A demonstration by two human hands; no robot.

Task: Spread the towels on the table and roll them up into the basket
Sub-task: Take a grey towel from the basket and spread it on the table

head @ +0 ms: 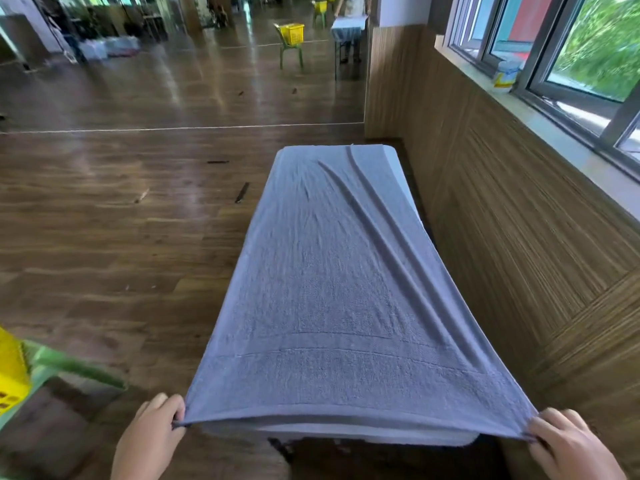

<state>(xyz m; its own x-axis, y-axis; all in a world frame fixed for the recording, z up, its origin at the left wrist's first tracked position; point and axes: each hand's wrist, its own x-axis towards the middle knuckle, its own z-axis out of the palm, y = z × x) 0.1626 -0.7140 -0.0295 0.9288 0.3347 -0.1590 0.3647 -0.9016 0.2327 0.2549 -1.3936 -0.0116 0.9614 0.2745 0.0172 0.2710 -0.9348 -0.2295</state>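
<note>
This is looking like a large open activity hall rather than a home. A glossy wooden floor (121, 237) is stretching across the left and upper parts of the frame and catching the light. Wood panelling (502, 220) is covering the wall on the right, under a long windowsill (554, 133) and sliding windows (571, 46) that are showing green trees. At the lower left a yellow basket (10, 372) is sitting on a green chair (69, 365). At the top centre a second chair (291, 47) is carrying a second basket (293, 33) beside a covered table (348, 27). Bags (107, 48) are lying at the upper left.
</note>
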